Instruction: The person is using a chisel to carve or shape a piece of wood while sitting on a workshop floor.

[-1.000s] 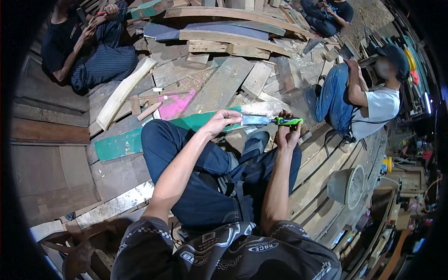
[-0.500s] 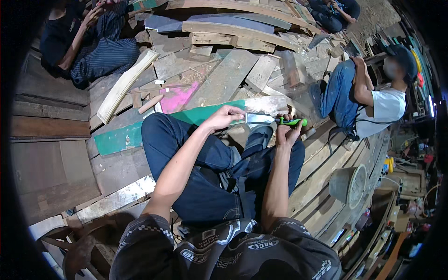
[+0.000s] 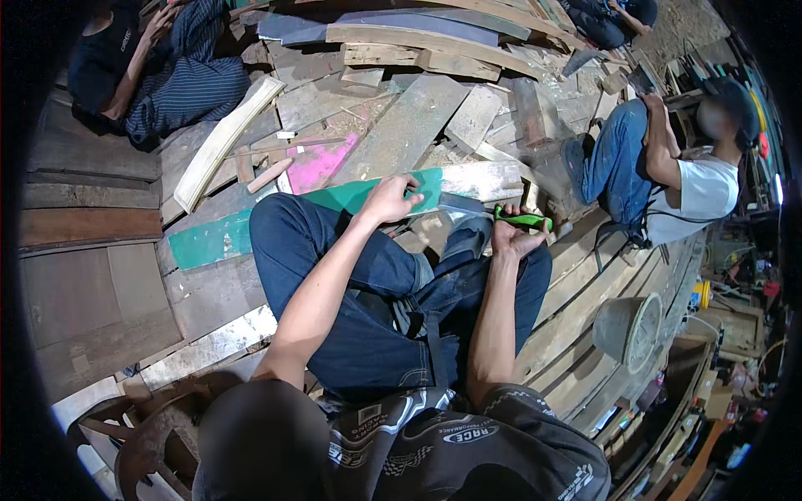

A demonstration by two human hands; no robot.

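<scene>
My right hand (image 3: 509, 240) holds a flat-bladed tool by its bright green handle (image 3: 523, 220), at the right knee. The tool's grey metal blade (image 3: 461, 203) points left over my crossed legs. Its exact kind I cannot make out. My left hand (image 3: 389, 200) is off the blade, thumb and fingers apart and nothing in them, in front of a long green-painted board (image 3: 213, 245). That board lies across the floor beyond my knees, its right end whitish bare wood.
A round wooden handle (image 3: 271, 175) lies by a pink-painted piece (image 3: 320, 164). Planks (image 3: 418, 54) are stacked at the far side. A grey bucket (image 3: 622, 330) stands at right. Co-workers sit at right (image 3: 622, 163), far left (image 3: 188, 92) and far right.
My left hand has let go of the blade's end and drawn back slightly left. The blade has turned and looks darker. My right hand still grips the green handle.
</scene>
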